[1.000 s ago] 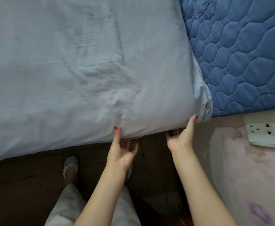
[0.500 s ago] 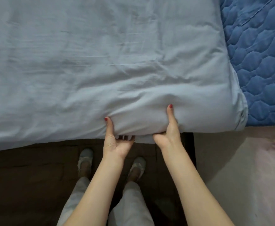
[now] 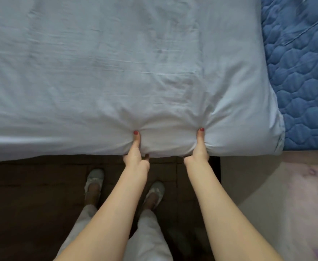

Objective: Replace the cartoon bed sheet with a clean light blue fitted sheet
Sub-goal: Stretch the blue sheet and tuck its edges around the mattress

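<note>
- A light blue sheet (image 3: 116, 72) covers most of the bed, wrinkled and soft. It looks light and floppy, best held at its hem along the near edge.
- A blue quilted pad (image 3: 303, 72) shows bare along the bed's right edge, where the sheet's corner is not yet pulled over.
- A dark wooden floor (image 3: 31, 194) lies below, with the person's two slippered feet on it.
- The left hand (image 3: 135, 155) pinches the sheet's near edge, thumb on top, fingers hidden under.
- The right hand (image 3: 198, 154) pinches the same edge, nearer the right corner.
</note>
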